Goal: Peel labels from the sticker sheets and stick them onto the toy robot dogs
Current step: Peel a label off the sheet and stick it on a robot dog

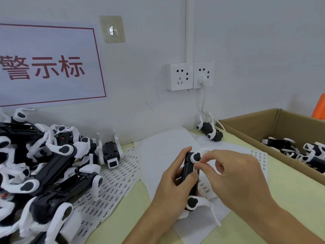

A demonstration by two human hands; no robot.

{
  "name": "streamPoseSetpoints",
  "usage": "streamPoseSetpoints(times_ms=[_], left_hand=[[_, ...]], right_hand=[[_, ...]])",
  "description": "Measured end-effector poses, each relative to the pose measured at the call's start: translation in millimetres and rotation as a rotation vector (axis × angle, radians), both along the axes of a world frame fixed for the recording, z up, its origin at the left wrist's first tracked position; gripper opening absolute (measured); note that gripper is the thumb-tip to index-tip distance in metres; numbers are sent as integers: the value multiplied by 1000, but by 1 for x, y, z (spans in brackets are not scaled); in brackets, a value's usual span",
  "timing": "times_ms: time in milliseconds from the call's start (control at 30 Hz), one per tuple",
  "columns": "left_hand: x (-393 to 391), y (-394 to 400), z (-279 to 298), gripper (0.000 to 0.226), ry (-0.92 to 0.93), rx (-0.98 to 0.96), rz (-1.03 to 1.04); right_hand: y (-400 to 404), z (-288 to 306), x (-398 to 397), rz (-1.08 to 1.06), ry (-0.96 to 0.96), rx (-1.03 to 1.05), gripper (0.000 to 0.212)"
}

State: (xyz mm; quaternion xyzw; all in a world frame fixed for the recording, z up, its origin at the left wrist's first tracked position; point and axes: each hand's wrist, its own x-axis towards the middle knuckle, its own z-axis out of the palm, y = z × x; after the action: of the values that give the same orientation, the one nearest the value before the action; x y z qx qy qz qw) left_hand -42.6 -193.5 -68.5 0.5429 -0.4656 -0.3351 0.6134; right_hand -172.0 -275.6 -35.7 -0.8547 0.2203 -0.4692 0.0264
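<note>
My left hand [173, 180] grips a black-and-white toy robot dog [190, 180] turned belly-up above the table, thumb on its black body. My right hand [233, 175] reaches in from the right, its thumb and forefinger pinching a small label [196, 169] against the dog's body. Sticker sheets [116, 180] with rows of small printed labels lie spread on the table to the left. Another sticker sheet [260, 159] lies partly hidden behind my right hand.
A heap of toy robot dogs [40, 166] fills the left side. One dog [110, 152] lies belly-up beside the heap, another [210, 131] at the wall. A cardboard box [274, 127] at the right holds more dogs. White backing paper [163, 145] lies under my hands.
</note>
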Motion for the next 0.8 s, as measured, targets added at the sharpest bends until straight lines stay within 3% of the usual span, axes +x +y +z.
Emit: streamPoseSetpoints(times_ms=[167, 333, 800], left_hand=[[1, 0, 0, 50, 27, 19, 16], [6, -2, -4, 55, 63, 51, 46], [5, -2, -2, 64, 130, 9, 7]], right_hand=[[-4, 3, -6, 72, -7, 7, 6], [-1, 4, -11, 196, 3, 89, 34], [5, 5, -10, 225, 244, 92, 37]])
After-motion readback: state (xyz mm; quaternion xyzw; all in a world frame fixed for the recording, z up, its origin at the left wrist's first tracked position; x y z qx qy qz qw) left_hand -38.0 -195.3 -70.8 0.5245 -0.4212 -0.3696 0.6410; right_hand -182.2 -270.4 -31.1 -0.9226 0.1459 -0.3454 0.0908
